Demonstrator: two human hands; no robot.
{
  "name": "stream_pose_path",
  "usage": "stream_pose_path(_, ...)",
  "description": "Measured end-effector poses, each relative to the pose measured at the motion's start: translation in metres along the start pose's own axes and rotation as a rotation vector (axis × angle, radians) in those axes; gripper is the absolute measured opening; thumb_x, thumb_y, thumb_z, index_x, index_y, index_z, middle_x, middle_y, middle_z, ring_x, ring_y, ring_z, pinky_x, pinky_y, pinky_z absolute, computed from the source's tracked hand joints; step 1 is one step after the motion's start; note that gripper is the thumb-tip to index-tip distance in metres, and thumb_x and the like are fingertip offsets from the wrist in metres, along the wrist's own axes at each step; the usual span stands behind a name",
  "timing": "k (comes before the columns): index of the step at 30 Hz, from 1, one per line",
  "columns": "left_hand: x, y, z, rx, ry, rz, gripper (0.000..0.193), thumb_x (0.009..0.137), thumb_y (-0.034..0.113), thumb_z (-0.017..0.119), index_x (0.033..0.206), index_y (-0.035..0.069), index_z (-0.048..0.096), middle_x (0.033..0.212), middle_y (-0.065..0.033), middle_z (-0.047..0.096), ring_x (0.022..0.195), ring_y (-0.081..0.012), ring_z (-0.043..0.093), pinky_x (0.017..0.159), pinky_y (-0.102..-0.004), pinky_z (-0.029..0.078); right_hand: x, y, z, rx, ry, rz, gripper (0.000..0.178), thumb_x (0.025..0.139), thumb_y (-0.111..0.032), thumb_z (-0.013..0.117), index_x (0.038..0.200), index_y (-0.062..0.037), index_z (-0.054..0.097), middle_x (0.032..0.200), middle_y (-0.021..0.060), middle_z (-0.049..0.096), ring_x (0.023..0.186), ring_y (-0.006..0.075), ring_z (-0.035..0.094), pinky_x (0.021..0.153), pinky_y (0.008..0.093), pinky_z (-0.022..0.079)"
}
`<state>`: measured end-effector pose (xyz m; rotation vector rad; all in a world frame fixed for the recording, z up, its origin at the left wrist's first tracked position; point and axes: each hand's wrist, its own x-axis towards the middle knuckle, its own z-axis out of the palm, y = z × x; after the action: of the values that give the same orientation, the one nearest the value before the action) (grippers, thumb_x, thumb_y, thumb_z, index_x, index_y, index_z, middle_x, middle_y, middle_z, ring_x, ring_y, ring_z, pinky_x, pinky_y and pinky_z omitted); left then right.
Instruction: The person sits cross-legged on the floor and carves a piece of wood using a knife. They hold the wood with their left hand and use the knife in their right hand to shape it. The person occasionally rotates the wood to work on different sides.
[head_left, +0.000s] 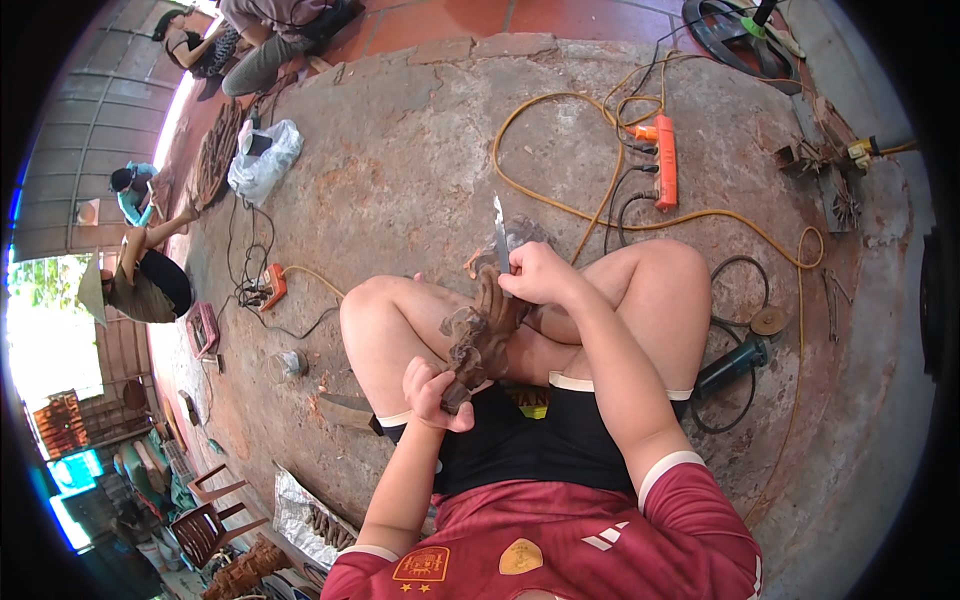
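L hand point(435, 396) gripped near end of carving point(484, 322); R hand point(540, 272) was closed on a blade point(502, 236) by its far end. The carving slanted betw. bent legs point(385, 325), power strip point(665, 162) ahead R.

One wide fisheye view looks down from the person's head — upright, straight edges bending toward its round rim. It faces the floor point(400, 180) ahead, with the shirt point(560, 520) nearest along the lower edge, the left hand point(437, 395) and right hand point(540, 272) close near the middle — and other people point(150, 285) far off at upper left.
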<state>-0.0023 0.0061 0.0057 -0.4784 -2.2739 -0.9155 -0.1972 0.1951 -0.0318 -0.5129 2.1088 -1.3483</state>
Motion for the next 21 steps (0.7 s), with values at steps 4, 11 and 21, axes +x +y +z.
stream_pose_path(4,0.0,0.0,0.0,-0.002,-0.019,0.015,0.04,0.071,0.032,0.066,0.092,0.0,0.056,0.064,-0.0098,0.044,0.052,-0.0248,0.043,0.051,-0.0376,0.035,0.001,-0.001,0.007,-0.059,0.168,0.08,0.024,0.074,-0.023,0.066,0.074,0.0012,0.068,0.075,0.0246,0.066,0.075,0.0403,0.067,0.07,0.0453,0.054)
stream_pose_path(11,-0.002,-0.002,-0.001,-0.002,-0.009,0.005,0.041,0.072,0.033,0.065,0.093,-0.001,0.055,0.065,-0.0105,0.044,0.053,-0.0243,0.044,0.051,-0.0372,0.035,-0.007,-0.005,0.008,-0.034,0.093,0.049,0.024,0.076,-0.023,0.067,0.075,0.0016,0.068,0.075,0.0247,0.066,0.075,0.0397,0.068,0.069,0.0442,0.054)
stream_pose_path(21,-0.001,-0.001,-0.001,0.005,-0.006,-0.002,0.041,0.07,0.033,0.065,0.093,0.0,0.055,0.064,-0.0103,0.045,0.052,-0.0242,0.043,0.051,-0.0369,0.034,-0.012,-0.004,0.014,0.016,0.112,0.06,0.026,0.078,-0.023,0.069,0.071,0.002,0.066,0.07,0.0229,0.066,0.07,0.0381,0.067,0.066,0.0433,0.053)
